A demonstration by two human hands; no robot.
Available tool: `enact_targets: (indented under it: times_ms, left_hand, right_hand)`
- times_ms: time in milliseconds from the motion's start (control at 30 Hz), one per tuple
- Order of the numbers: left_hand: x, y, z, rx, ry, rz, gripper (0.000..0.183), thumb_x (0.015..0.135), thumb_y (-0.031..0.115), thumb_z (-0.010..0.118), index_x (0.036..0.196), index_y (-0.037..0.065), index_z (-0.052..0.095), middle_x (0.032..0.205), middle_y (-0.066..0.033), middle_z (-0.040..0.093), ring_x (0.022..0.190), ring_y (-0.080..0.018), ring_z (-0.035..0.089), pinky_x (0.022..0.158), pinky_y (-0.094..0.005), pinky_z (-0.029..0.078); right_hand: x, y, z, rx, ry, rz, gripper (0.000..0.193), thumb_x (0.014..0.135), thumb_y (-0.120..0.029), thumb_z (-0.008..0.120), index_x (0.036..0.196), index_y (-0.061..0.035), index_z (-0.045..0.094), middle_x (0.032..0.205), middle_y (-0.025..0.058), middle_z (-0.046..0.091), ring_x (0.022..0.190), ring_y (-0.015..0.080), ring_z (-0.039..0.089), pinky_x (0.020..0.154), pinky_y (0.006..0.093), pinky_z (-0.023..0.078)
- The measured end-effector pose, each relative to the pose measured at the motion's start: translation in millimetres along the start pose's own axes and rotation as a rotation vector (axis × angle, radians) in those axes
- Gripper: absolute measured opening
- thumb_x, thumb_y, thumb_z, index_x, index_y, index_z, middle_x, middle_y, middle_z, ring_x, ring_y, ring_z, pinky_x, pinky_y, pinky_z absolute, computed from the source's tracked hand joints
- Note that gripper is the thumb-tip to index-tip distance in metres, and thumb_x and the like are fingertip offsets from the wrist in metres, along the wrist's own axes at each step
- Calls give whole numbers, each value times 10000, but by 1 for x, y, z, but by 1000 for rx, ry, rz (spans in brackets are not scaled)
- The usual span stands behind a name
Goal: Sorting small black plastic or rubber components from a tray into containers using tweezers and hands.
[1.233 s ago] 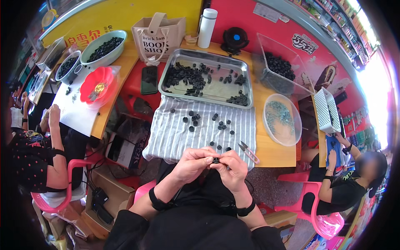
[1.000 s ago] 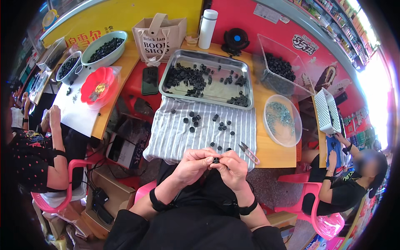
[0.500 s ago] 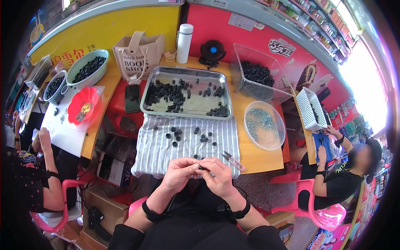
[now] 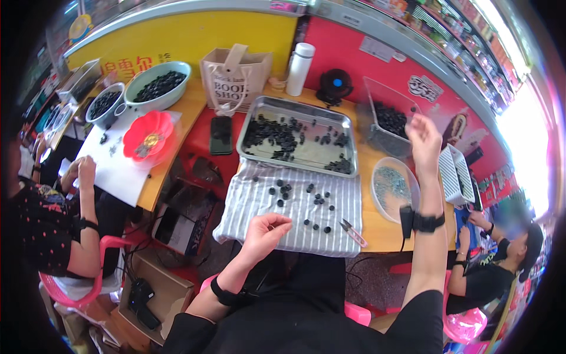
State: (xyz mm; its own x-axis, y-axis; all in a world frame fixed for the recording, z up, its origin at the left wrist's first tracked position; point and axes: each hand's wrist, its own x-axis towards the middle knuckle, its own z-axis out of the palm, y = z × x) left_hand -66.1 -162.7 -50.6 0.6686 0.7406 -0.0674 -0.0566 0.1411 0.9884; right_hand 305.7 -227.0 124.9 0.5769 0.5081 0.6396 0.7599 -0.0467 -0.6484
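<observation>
My left hand hovers over the front edge of a striped grey cloth, thumb and fingertips pinched together; whatever they may hold is too small to see. Stretched out to the far right, my right hand is over the near side of a clear plastic bin, its fingers loosely curled and a little apart. A small black round piece shows just beyond those fingertips, apparently free of them. Several similar black pieces lie scattered on the cloth. More black pieces fill the bin.
Behind the cloth stands a metal tray of black pieces. Small scissors rest at its right, near a round clear tub. A white bottle, black fan and paper bag stand behind. Co-workers sit on both sides.
My hands have parted: the right has swung from the cloth's front edge to the bin, while the left stays low. Pieces near the hands are now uncovered. The whole view has shifted.
</observation>
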Motion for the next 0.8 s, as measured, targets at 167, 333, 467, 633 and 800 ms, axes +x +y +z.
enact_targets:
  times_ms: [167, 333, 467, 633, 800]
  left_hand:
    - [19, -4, -22, 434, 236, 196, 149, 792, 67, 706, 911, -21, 692, 807, -134, 653, 725, -256, 637, 668, -350, 501]
    - [34, 8, -6, 952, 257, 467, 217, 743, 69, 713, 928, -36, 670, 911, -165, 574, 913, -358, 536, 814, -431, 451]
    - [38, 5, 3, 1084, 264, 486, 206, 736, 45, 707, 928, -26, 678, 896, -156, 568, 899, -341, 536, 785, -413, 458]
    - [34, -3, 3, 1097, 223, 581, 206, 732, 13, 670, 936, -14, 681, 889, -141, 570, 879, -329, 542, 750, -411, 468]
    - [24, -3, 8, 1093, 152, 615, 205, 733, 5, 660, 936, -13, 673, 872, -132, 573, 870, -324, 548, 741, -413, 471]
  right_hand:
    - [-144, -17, 46, 166, -426, 92, 178, 797, 38, 677, 972, 3, 673, 904, 45, 623, 782, 108, 608, 661, 251, 503]
    - [-235, -33, 52, 173, -462, 143, 129, 801, 40, 675, 925, 5, 670, 874, 70, 610, 751, 134, 614, 628, 253, 496]
    - [-257, -31, 47, 89, -400, 133, 108, 788, 42, 674, 890, 10, 665, 847, 95, 594, 713, 185, 613, 605, 280, 480]
    - [-259, -40, 58, -103, -338, -89, 154, 730, 33, 699, 879, 3, 672, 865, 100, 608, 810, 253, 610, 695, 340, 485]
    - [-261, -44, 78, -272, -368, -130, 207, 701, -67, 755, 897, -32, 697, 1037, 139, 585, 969, 321, 536, 813, 415, 423]
